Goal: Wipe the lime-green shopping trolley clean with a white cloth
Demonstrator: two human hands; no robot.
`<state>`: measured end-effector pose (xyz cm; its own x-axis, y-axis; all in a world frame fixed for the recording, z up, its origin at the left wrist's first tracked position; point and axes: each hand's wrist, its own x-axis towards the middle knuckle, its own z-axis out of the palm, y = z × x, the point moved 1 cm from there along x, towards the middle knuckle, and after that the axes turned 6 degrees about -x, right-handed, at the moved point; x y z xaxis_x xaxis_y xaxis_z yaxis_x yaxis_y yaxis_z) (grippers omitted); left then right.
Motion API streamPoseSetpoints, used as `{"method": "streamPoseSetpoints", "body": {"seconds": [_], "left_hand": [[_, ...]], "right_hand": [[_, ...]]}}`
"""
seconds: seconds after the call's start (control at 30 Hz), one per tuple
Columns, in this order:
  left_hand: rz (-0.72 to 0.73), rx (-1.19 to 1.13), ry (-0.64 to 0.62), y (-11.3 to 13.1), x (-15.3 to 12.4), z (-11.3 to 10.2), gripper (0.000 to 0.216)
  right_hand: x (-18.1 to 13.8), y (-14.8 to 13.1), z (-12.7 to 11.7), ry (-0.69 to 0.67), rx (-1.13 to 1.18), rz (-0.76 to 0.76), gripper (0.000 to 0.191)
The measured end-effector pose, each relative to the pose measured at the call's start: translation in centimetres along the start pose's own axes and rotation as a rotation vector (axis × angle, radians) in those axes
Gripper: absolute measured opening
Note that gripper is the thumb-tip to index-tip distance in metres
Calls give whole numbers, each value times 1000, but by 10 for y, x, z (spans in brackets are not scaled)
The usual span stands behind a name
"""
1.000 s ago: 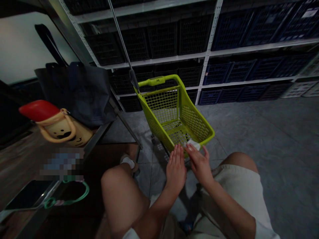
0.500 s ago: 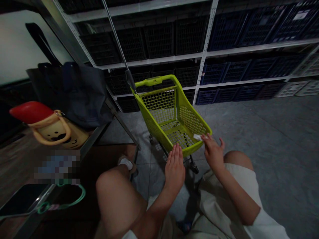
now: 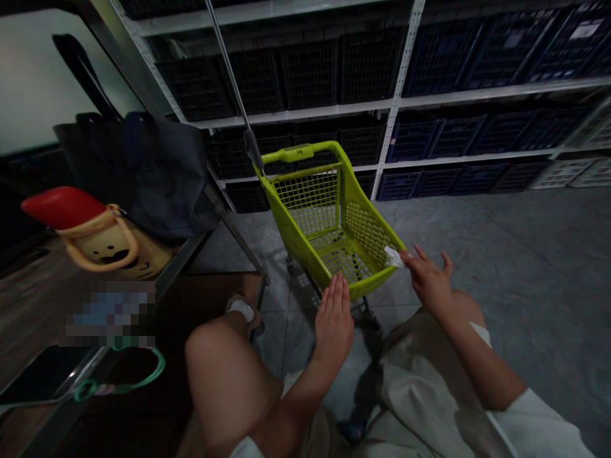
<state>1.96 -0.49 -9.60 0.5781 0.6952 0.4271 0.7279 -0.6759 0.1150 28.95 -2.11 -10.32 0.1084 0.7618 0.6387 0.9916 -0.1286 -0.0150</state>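
Note:
A lime-green shopping cart point(image 3: 312, 245) stands on the floor before my knees, its mesh basket showing no goods. My left hand point(image 3: 335, 315) lies at the near rim of the basket, fingers straight and side by side; its thumb is hidden. In my right hand point(image 3: 429, 280), thumb and fingertips pinch a crumpled white tissue point(image 3: 394, 257) at the right front corner of the basket. The other fingers of that hand are raised and spread.
Behind the cart stands a white metal rack point(image 3: 392, 121) with dark plastic crates point(image 3: 443, 137). On the left table sit a dark tote bag point(image 3: 143, 172), a red-topped cartoon bag point(image 3: 114, 245) and a phone point(image 3: 45, 375) with a green cord point(image 3: 157, 366).
My right hand has moved right and slightly up with the tissue, from inside the basket's front corner to its outer edge. My left hand has stayed at the rim.

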Motion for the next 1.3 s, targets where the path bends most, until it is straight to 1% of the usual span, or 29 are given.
{"method": "streamPoseSetpoints", "body": {"seconds": [0.03, 0.1, 0.2, 0.23, 0.27, 0.3, 0.33, 0.37, 0.43, 0.47, 0.53, 0.57, 0.6, 0.63, 0.67, 0.73, 0.83, 0.87, 0.9, 0.93, 0.97, 1.03, 1.1, 1.13, 1.17, 1.2, 1.23, 1.27, 1.3], "left_hand": [[0, -2, 2, 2, 1, 1, 66], [-5, -3, 5, 5, 1, 4, 67], [-8, 10, 18, 6, 1, 6, 65], [-8, 15, 25, 6, 1, 7, 64], [-11, 20, 31, 5, 1, 7, 63], [-15, 24, 34, 3, 0, 6, 63], [-18, 27, 34, 1, -1, 5, 63], [-20, 28, 29, -1, -1, 4, 64], [-21, 26, 14, -4, -3, 2, 66], [-19, 24, 8, -5, -4, 1, 67], [-17, 15, 5, -5, -5, 0, 69], [-17, 9, 7, -4, -6, 0, 71], [-15, 3, 10, -3, -6, 0, 72], [-15, -1, 12, -1, -6, 1, 72], [-15, -3, 14, 1, -5, 2, 72], [-20, -3, 18, 3, -5, 4, 72], [-29, -1, 28, 3, -4, 5, 70], [-29, 0, 31, 1, -5, 5, 70], [-32, 3, 30, -1, -5, 4, 69], [-37, 7, 26, -3, -6, 2, 68], [-42, 11, 19, -5, -6, 0, 67], [-51, 15, 9, -9, -7, -5, 67], [-53, 8, 7, -11, -8, -8, 67], [-51, 3, 8, -10, -7, -9, 67], [-47, 0, 8, -9, -7, -9, 67], [-41, -1, 8, -8, -7, -9, 66], [-35, 1, 6, -6, -6, -7, 66], [-30, 6, 5, -4, -6, -6, 65], [-29, 14, 3, -2, -6, -4, 65]], "right_hand": [[-1, -7, 0, 5, 0, 40, 48], [-6, -43, -3, -2, 41, 79, 50], [-18, -114, -13, -63, 196, -6, 63], [-21, -132, -16, -74, 241, -39, 64], [-23, -143, -19, -82, 277, -76, 65], [-23, -146, -21, -95, 297, -115, 66], [-22, -142, -23, -112, 300, -156, 65], [-19, -130, -23, -127, 288, -195, 65], [-12, -91, -21, -147, 229, -241, 62], [-8, -66, -19, -140, 187, -233, 59], [-2, -23, -14, -103, 102, -157, 53], [0, -8, -11, -83, 67, -106, 51], [1, -2, -9, -61, 41, -48, 49], [0, -3, -7, -40, 26, 10, 49], [-2, -14, -7, -27, 23, 59, 50], [-9, -55, -9, -28, 58, 110, 56], [-20, -130, -19, -109, 203, -10, 68], [-22, -146, -22, -128, 241, -38, 69], [-23, -155, -25, -147, 268, -73, 69], [-23, -155, -27, -162, 280, -107, 68], [-21, -146, -27, -169, 274, -139, 67], [-15, -108, -24, -162, 218, -182, 63], [-8, -59, -18, -113, 114, -122, 59], [-5, -39, -16, -84, 63, -66, 57], [-3, -24, -14, -65, 24, -21, 54], [-2, -18, -13, -49, 3, 21, 51], [-2, -21, -12, -40, 0, 52, 50], [-4, -33, -13, -38, 15, 66, 50], [-6, -51, -14, -38, 49, 65, 51]]}}
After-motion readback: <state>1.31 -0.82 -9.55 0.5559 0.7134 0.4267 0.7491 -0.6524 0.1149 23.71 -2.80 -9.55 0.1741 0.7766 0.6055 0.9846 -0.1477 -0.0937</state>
